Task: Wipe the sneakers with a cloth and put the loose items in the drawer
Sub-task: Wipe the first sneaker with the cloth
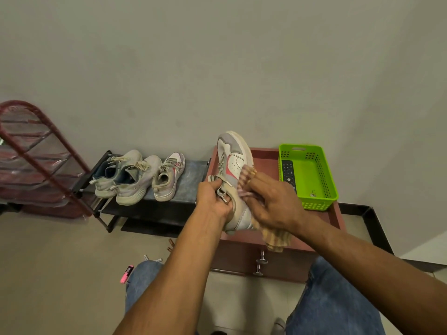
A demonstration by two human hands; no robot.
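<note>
Knees in blue jeans (pixel 333 301) frame our view as we work. Our left hand (pixel 212 197) pinches the laces and collar of the white sneaker (pixel 233 165), held toe-up over the drawer unit (pixel 271 163), while our right hand (pixel 271 201) presses the striped cloth (pixel 278 240) against its side. Wiping is midway, we judge: three sneakers (pixel 137 177) wait on the rack (looking grubby), and the pink marker (pixel 126 273) lies on the floor, drawer unopened.

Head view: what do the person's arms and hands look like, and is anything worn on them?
Both forearms are bare, with no sleeves in view. The left hand and right hand show no gloves, watch, rings or wristbands. Blue denim jeans cover the legs below.
</note>
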